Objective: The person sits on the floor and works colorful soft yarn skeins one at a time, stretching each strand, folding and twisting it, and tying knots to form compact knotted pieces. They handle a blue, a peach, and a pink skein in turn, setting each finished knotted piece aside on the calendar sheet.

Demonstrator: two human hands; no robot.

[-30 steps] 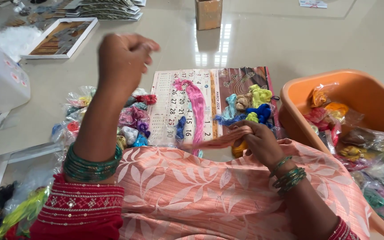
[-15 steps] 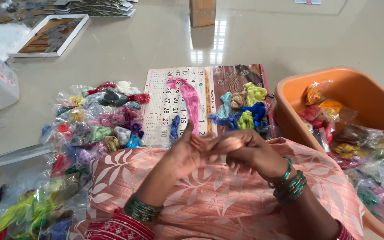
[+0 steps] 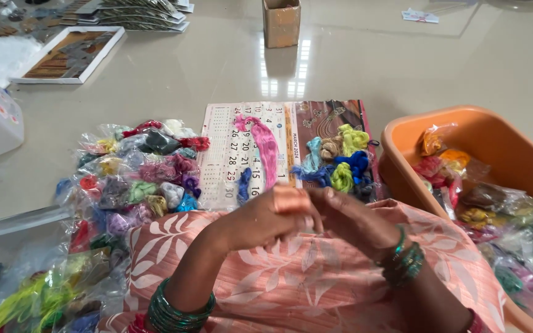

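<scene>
A home craft workplace on the floor is shown: glossy floor tiles (image 3: 464,68), many small bags of coloured thread (image 3: 137,179), an orange tub (image 3: 464,120) of more bags, and framed pictures (image 3: 69,54) laid nearby.

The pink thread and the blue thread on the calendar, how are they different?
The pink thread is a long, loose strand running down the calendar; the blue thread is a short, bunched clump. The pink lies alone on the number side; the blue sits among green and yellow clumps on the picture side. Both lie unbagged.
</scene>
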